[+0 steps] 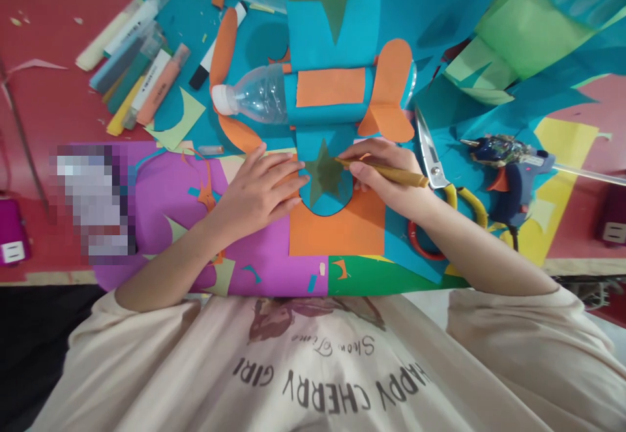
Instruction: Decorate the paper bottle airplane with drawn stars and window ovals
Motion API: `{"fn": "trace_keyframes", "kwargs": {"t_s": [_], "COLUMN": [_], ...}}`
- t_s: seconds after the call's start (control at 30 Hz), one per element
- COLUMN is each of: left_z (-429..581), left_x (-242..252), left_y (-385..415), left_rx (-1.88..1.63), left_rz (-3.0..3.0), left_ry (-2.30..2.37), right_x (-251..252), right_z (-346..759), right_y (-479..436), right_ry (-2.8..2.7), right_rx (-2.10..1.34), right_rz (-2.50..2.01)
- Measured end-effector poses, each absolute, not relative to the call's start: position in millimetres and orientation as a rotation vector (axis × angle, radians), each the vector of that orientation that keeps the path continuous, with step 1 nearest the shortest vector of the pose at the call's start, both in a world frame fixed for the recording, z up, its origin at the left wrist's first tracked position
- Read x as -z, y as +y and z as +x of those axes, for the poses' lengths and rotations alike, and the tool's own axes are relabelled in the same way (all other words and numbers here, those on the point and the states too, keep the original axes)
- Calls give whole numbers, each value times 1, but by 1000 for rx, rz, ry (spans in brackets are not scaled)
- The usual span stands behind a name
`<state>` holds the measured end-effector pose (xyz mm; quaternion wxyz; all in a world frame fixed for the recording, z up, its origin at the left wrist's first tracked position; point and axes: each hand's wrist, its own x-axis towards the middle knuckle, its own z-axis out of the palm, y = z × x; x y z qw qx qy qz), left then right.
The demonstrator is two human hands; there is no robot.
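Pen (pixel 403 176) pinched between thumb and fingers, the right hand (pixel 386 172) appears to color a dark green star (pixel 323 176) on a rounded blue paper panel (pixel 333 208), head view, near side of a plastic bottle (pixel 264 95). Left hand (pixel 267 181) fingers, loosely spread, lie at the panel's edge; further strokes likely call for steady paper.

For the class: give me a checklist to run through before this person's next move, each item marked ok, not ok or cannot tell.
1. Left hand on the blue paper: ok, fingertips at its edge.
2. Right hand holding the marker: ok.
3. Ink on the lower green star dry: cannot tell.
4. Scissors unobstructed: not ok, the right forearm hides part of the red handle.
5. Glue gun cool: cannot tell.
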<state>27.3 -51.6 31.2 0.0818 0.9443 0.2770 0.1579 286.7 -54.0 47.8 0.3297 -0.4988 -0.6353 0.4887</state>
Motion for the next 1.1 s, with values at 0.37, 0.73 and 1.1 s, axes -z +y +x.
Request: {"fn": "trace_keyframes", "kwargs": {"t_s": [0.37,0.73,1.1], "left_z": [45,84,86], "left_x": [-38,-45,-37], "left_y": [-63,-113,-110], "left_rx": [-408,-413,-444], "left_rz": [2987,3069,2982], "left_ry": [922,493,565], "right_x": [-44,-44,-46], "right_z": [289,285,284], "right_y": [-57,-53,-54], "right_ry": [-1768,-1450,-1797], "right_rx": [-1379,-1596,-1380], "right_rz": [-1209,-1246,-1270]}}
